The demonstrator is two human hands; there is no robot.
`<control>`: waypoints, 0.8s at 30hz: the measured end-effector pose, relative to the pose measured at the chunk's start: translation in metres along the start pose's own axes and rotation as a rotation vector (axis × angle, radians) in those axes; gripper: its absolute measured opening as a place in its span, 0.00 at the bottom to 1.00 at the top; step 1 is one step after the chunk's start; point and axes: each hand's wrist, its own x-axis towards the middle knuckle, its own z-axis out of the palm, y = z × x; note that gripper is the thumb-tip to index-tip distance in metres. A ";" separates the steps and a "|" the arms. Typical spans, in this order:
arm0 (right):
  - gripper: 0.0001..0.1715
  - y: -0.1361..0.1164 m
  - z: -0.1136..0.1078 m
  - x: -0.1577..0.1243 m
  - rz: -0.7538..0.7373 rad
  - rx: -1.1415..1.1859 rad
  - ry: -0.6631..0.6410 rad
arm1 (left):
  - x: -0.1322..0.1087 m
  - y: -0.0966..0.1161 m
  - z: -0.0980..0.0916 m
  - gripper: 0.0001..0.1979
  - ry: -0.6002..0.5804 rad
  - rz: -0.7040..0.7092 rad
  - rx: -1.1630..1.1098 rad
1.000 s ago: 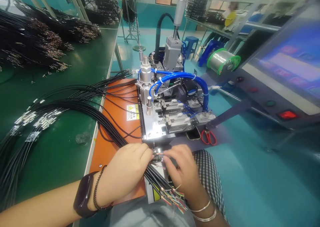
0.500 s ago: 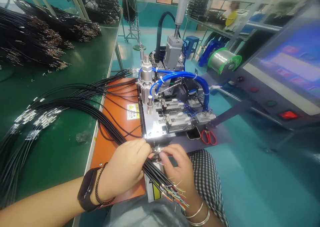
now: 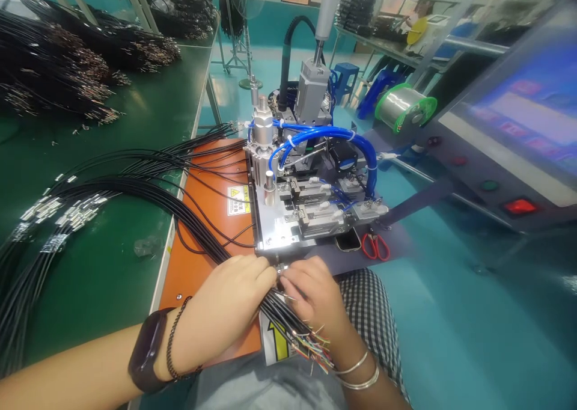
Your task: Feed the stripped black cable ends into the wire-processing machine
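Note:
My left hand point(image 3: 229, 296) grips a bundle of black multi-core cables point(image 3: 274, 311) just in front of a steel-plated pneumatic fixture point(image 3: 288, 217). My right hand point(image 3: 313, 296) sits close beside it, fingers pinched on the cable ends at a small metal piece point(image 3: 282, 270) by the plate's front edge. The fingers hide most of that piece. Stripped coloured wire ends point(image 3: 315, 344) fan out below the right hand. The cables trail left across an orange mat point(image 3: 202, 241) to silver-tipped ends point(image 3: 58, 208) on the green workbench point(image 3: 103, 157).
Blue air tubing point(image 3: 324, 134) loops over the fixture. Red-handled scissors point(image 3: 374, 246) and a phone point(image 3: 348, 240) lie beyond my right hand. A solder spool point(image 3: 404, 108) and a control panel point(image 3: 509, 151) stand right. Heaped cables point(image 3: 58, 55) fill the far bench.
My right hand has moved left, closer to my left hand, and now covers the small metal piece. The view has tilted slightly.

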 end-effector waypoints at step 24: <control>0.05 0.021 -0.001 0.006 0.703 0.547 -0.152 | 0.003 0.001 0.007 0.22 -0.025 0.034 0.168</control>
